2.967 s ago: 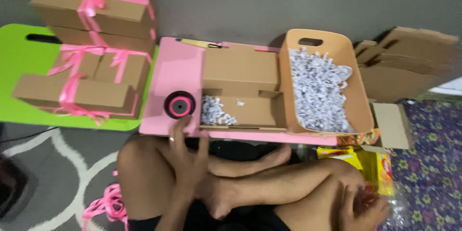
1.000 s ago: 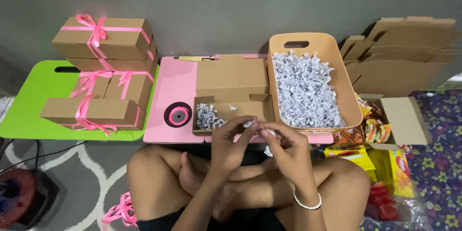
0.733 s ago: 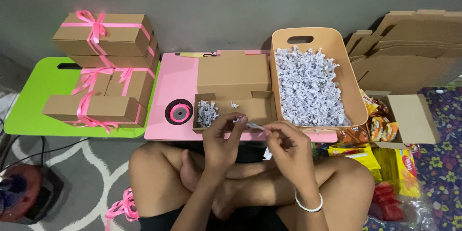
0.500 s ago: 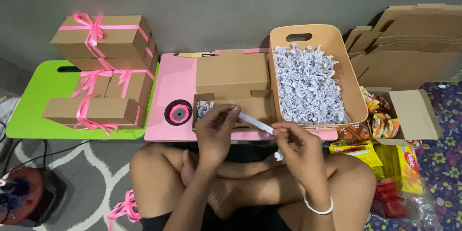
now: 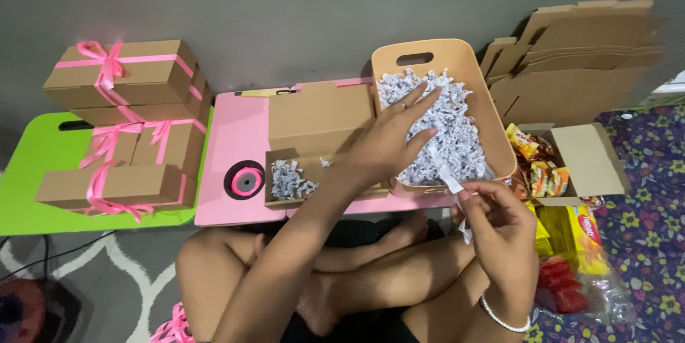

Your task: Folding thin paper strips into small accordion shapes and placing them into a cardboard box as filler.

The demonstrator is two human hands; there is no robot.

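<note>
White crinkled paper shreds (image 5: 442, 125) fill a tan plastic basket (image 5: 457, 54).
Left hand (image 5: 396, 136), fingers apart, rests on them; right hand (image 5: 499, 214) pinches a thin paper strip (image 5: 449, 179) beside the basket.

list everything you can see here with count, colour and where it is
shredded paper bin: 1, tan, back right of the pink table, full of white shreds
open box: 1, brown, on the pink table, some white shreds inside
ribbon spool: 1, pink on a black reel, left of the open box
pink table: 1, centre
tied boxes: several, brown with pink ribbon, stacked on the green table
green table: 1, far left
flat cardboard: a pile, brown, against the wall at right
snack box: 1, brown, right, holding packets
snack packets: several, yellow and red, floor at right
paper strip: 1, white, in the right hand
left hand: reaching into the bin
right hand: pinching the strip
</note>
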